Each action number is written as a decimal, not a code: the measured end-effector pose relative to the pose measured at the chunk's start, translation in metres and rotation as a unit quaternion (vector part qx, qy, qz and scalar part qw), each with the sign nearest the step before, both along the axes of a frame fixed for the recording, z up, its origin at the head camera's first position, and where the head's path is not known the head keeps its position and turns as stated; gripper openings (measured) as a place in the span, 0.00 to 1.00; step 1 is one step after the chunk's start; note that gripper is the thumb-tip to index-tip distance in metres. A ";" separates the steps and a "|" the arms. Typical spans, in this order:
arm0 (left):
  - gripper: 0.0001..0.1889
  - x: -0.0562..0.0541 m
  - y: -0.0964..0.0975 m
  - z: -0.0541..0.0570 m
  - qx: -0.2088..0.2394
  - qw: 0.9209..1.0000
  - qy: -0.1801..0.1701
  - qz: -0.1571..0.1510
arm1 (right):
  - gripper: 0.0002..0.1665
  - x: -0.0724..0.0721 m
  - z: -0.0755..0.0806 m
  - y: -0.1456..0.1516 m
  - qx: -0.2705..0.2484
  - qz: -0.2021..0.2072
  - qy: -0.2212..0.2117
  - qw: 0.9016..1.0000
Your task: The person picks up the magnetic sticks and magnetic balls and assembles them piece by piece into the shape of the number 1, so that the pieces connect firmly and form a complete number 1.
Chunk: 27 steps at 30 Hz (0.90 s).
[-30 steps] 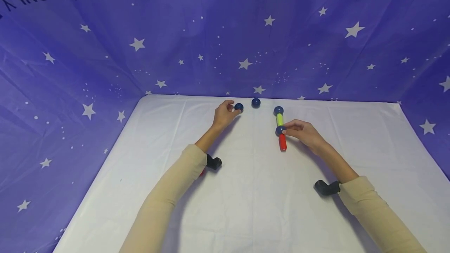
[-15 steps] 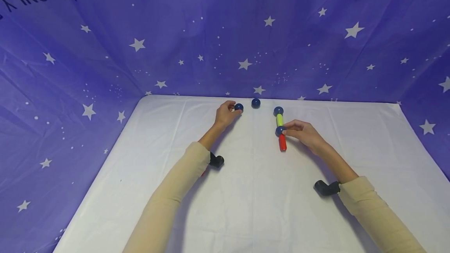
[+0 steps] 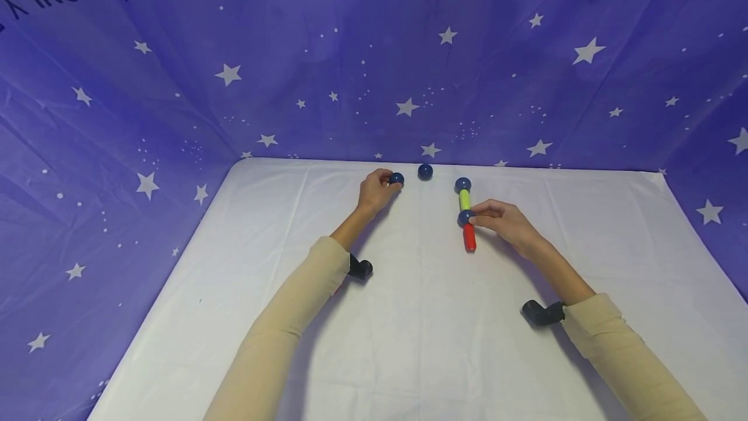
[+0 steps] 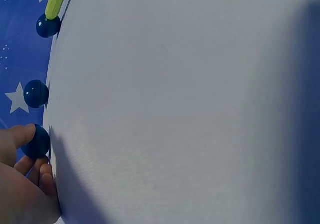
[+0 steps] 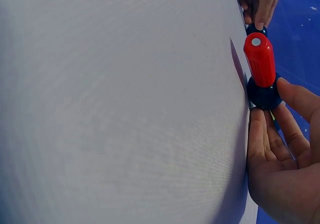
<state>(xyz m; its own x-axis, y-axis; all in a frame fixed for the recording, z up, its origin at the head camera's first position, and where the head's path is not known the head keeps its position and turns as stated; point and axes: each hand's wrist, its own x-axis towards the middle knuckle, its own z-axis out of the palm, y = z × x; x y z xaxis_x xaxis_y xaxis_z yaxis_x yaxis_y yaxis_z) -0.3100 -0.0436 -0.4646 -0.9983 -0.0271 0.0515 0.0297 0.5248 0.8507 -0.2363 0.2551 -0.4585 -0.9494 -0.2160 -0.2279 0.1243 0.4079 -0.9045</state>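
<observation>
At the far side of the table, my left hand pinches a dark blue ball between thumb and fingers. A second blue ball lies just to its right, touched by no hand. Further right is a joined row: a blue ball at the far end, a yellow-green rod, another blue ball, and a red rod pointing toward me. My right hand holds that middle ball from the right, thumb and fingers on it. In the right wrist view, the red rod's end shows a pale round spot.
A white cloth covers the table, with a purple star-patterned curtain rising behind its far edge. Something red peeks out beside the left sleeve, mostly hidden. Black wrist mounts stick out from both sleeves.
My left forearm has shifted slightly right, its hand staying at the same ball. The right hand and the joined row keep their place.
</observation>
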 end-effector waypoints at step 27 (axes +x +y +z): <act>0.21 0.017 -0.006 0.013 0.013 0.999 -0.001 -0.031 | 0.25 0.000 -0.001 0.000 -0.002 0.002 0.003 1.000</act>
<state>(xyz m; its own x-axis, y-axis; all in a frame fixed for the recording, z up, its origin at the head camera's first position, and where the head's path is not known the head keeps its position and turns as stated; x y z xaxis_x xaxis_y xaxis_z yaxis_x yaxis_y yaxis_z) -0.2932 -0.0497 -0.4517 -0.9982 0.0328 0.0492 0.0591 0.4995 0.8643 -0.2361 0.2555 -0.4596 -0.9495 -0.2215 -0.2222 0.1178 0.4046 -0.9069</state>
